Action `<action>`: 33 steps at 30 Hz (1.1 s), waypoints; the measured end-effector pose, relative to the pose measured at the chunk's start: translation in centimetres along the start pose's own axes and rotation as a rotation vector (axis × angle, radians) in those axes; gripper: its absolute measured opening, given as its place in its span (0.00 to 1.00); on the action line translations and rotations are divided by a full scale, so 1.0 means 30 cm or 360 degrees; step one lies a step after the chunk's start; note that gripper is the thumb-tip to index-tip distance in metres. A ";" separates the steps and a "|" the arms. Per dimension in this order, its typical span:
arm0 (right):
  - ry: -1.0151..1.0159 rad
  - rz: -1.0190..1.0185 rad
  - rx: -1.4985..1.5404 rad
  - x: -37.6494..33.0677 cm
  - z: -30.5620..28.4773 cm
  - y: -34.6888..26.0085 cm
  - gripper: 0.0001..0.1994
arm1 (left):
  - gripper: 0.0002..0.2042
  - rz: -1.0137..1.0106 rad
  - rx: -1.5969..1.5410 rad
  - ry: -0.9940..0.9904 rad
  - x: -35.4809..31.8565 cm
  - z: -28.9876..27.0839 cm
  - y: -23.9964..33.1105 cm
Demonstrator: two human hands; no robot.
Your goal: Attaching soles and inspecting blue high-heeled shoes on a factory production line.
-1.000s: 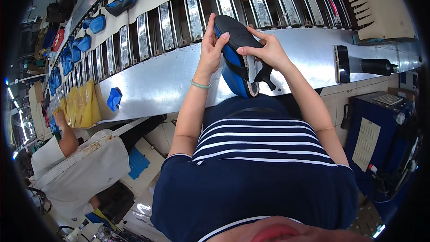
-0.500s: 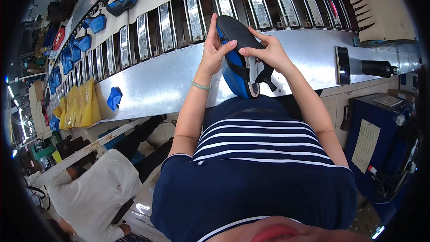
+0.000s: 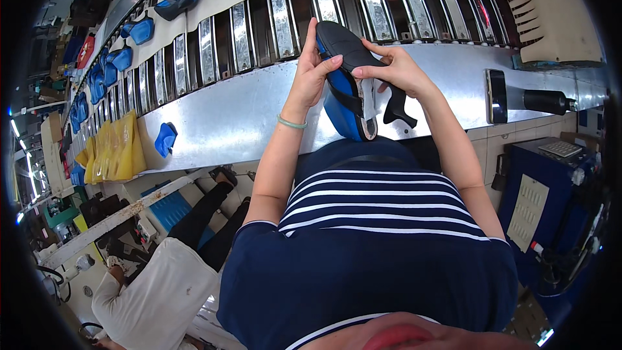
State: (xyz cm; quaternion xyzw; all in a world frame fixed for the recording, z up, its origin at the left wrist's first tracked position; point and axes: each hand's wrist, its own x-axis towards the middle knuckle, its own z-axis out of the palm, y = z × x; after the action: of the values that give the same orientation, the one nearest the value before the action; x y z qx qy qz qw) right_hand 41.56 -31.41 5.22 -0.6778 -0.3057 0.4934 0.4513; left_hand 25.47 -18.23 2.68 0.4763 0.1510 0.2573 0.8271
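Shoe (image 3: 346, 81), blue upper with a black sole, held up in both hands over the near edge of the shiny metal bench (image 3: 233, 123), toe end pointing away toward the conveyor, heel end down toward the person's striped shirt. Sole faces up and to the right; blue side faces left.

Left hand (image 3: 312, 71) grips the shoe's left side, fingers curled over the sole's edge, thumb behind; closed on the shoe. Thin green band on that wrist. Right hand (image 3: 395, 68) is on the right side of the shoe, fingertips pinching at the sole near its middle; also closed on it. A black strap or shoe part (image 3: 396, 107) hangs below the right hand, just beside the heel; cannot tell whether it is attached to the shoe.

Slatted metal conveyor (image 3: 278, 23) runs along the far edge of the bench, curving off to the left. More blue shoe pieces (image 3: 178, 1) ride on it toward the far left corner. One small blue piece (image 3: 166, 139) lies alone on the bench near its left end, well apart from the hands. Stack of yellow sheets (image 3: 116, 149) just beyond it at the left end.

Black handheld tool (image 3: 547, 100) lies on the bench's right end, with a dark flat device (image 3: 496, 95) beside it. Blue machine cabinet (image 3: 551, 194) stands below the right end.

Another person in a white top (image 3: 162, 298) sits low at the left, below the bench's near edge.
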 end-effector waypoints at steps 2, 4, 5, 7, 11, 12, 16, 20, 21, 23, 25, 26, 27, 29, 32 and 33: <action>-0.0056 0.0069 -0.0043 -0.006 -0.014 -0.025 0.48 | 0.47 -0.0006 -0.0010 0.0005 -0.001 -0.001 -0.001; -0.0071 0.0094 0.0063 -0.015 -0.016 -0.049 0.46 | 0.46 -0.0009 -0.0012 0.0008 -0.001 -0.002 -0.003; -0.0077 0.0107 0.0115 -0.017 -0.018 -0.054 0.45 | 0.46 -0.0010 -0.0013 0.0009 0.000 -0.001 -0.005; -0.0097 0.0103 0.0014 -0.017 -0.023 -0.048 0.44 | 0.46 -0.0019 -0.0017 0.0009 0.002 0.002 -0.006; -0.0084 0.0004 -0.0033 -0.025 -0.016 -0.038 0.45 | 0.46 -0.0022 -0.0033 -0.0006 0.005 0.004 -0.008; -0.0065 -0.0041 -0.0043 -0.019 -0.015 -0.021 0.46 | 0.46 -0.0023 -0.0038 -0.0002 0.006 0.006 -0.009; -0.0013 -0.0142 -0.0060 0.005 -0.012 0.040 0.46 | 0.45 -0.0008 -0.0036 0.0000 0.009 0.012 -0.014; -0.0069 -0.0025 -0.0024 -0.006 -0.025 0.014 0.45 | 0.45 0.0039 0.0006 0.0012 0.013 0.016 -0.024; -0.0058 -0.0037 -0.0001 -0.004 -0.023 0.020 0.45 | 0.45 0.0047 0.0017 0.0012 0.013 0.018 -0.024; -0.0036 -0.0068 0.0040 -0.004 -0.021 0.033 0.44 | 0.45 0.0071 0.0039 0.0011 0.009 0.029 -0.022; -0.0025 -0.0075 0.0046 -0.014 -0.021 0.031 0.43 | 0.45 0.0107 0.0099 0.0032 0.006 0.035 -0.024; -0.0021 -0.0080 0.0049 -0.019 -0.020 0.028 0.43 | 0.45 0.0127 0.0130 0.0044 0.004 0.038 -0.024; -0.0027 -0.0080 0.0053 -0.025 -0.020 0.022 0.43 | 0.45 0.0140 0.0143 0.0051 0.003 0.039 -0.026; -0.0038 -0.0079 0.0057 -0.036 -0.017 0.009 0.42 | 0.44 0.0168 0.0165 0.0068 0.001 0.037 -0.030; -0.0006 -0.0132 0.0036 -0.046 -0.012 0.010 0.42 | 0.40 0.0215 0.0182 0.0097 -0.006 0.046 -0.024; 0.0002 -0.0139 0.0018 -0.052 -0.011 0.007 0.42 | 0.40 0.0228 0.0185 0.0104 -0.006 0.048 -0.022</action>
State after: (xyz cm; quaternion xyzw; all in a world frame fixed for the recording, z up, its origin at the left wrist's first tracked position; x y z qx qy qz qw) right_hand 41.35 -32.93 5.67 -0.6616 -0.3319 0.4746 0.4763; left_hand 26.20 -19.62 2.84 0.5246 0.1581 0.3220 0.7721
